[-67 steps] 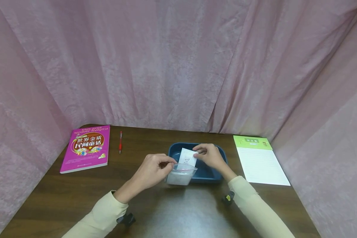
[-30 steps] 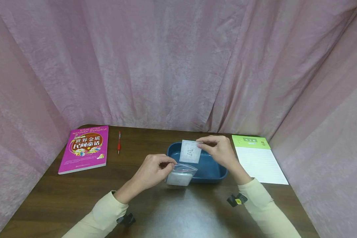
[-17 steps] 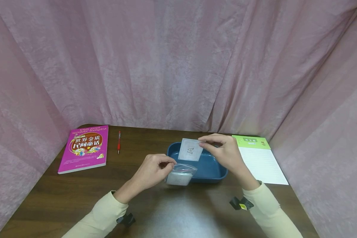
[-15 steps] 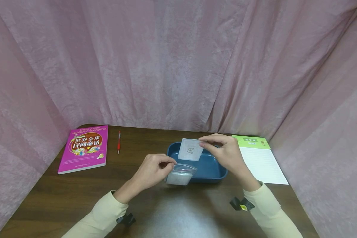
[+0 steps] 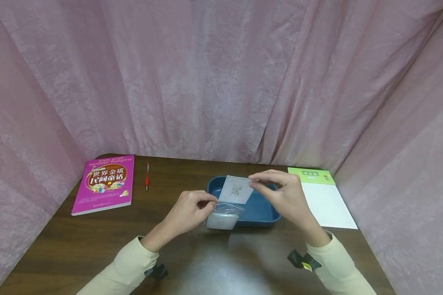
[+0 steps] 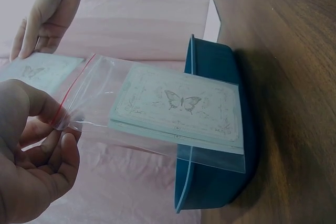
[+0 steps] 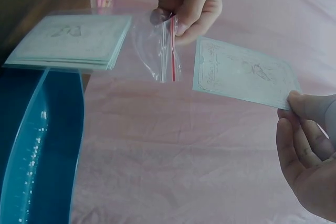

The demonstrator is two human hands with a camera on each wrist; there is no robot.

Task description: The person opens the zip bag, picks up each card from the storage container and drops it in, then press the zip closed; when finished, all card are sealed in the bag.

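My left hand (image 5: 192, 211) (image 6: 37, 145) pinches the red-striped mouth of a clear zip bag (image 5: 223, 217) (image 6: 157, 114) (image 7: 152, 45) that holds a stack of pale butterfly cards (image 6: 178, 106) (image 7: 73, 40). It hangs just in front of the blue tray (image 5: 260, 211) (image 6: 215, 129) (image 7: 37, 145). My right hand (image 5: 280, 194) (image 7: 310, 156) pinches one loose butterfly card (image 5: 237, 189) (image 7: 244, 74) by its corner, held above the tray close to the bag's open mouth.
A pink book (image 5: 105, 182) lies at the far left of the dark wooden table (image 5: 96, 241), with a red pen (image 5: 147, 176) beside it. A green-headed lined notepad (image 5: 323, 196) lies right of the tray. Pink curtains (image 5: 221, 82) close in three sides.
My right hand lifted the single card out of the tray and has now brought it slightly down toward the bag's mouth. The left hand and bag have stayed in place.
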